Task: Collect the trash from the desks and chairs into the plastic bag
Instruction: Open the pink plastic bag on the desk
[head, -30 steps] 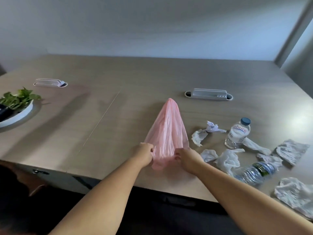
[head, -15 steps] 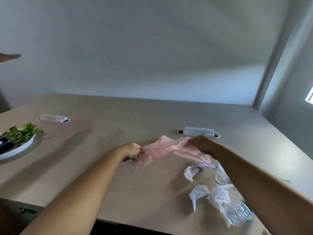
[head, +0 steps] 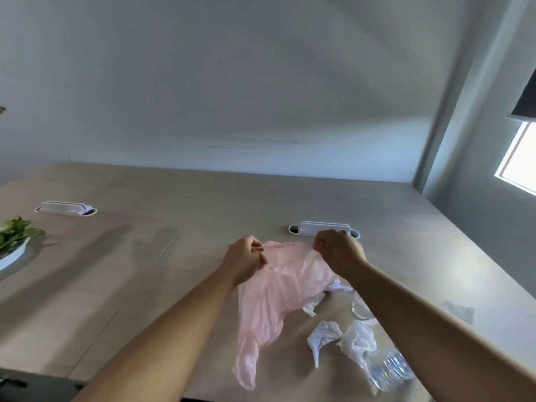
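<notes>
**Bag lifted off the desk, its top edge stretched between both hands**

The left hand [head: 243, 261] and the right hand [head: 338, 250] each pinched one end of the top edge of the pink plastic bag [head: 278, 297], with the fingers curled tight on the film and the hands set apart. A second before, the bag had lain flat on the desk [head: 145, 285], gathered to a point, with both hands close together at its near end. It had since been raised and swung round, so that it hung loose from the two grips and its lower end trailed down toward the near desk edge. Whether the mouth had parted yet could not be told.

Nothing appeared to have gone in so far. Crumpled tissues [head: 322, 338] and a plastic bottle on its side [head: 388, 367] lay on the desk just right of the hanging bag, partly under the right forearm. A second bottle [head: 359, 309] showed only in part behind that arm. Farther off were a white cable port [head: 322, 227] behind the right hand and a plate of greens [head: 14, 242] at the left edge.

By my judgement the collecting had not begun. The bag first needed opening.
</notes>
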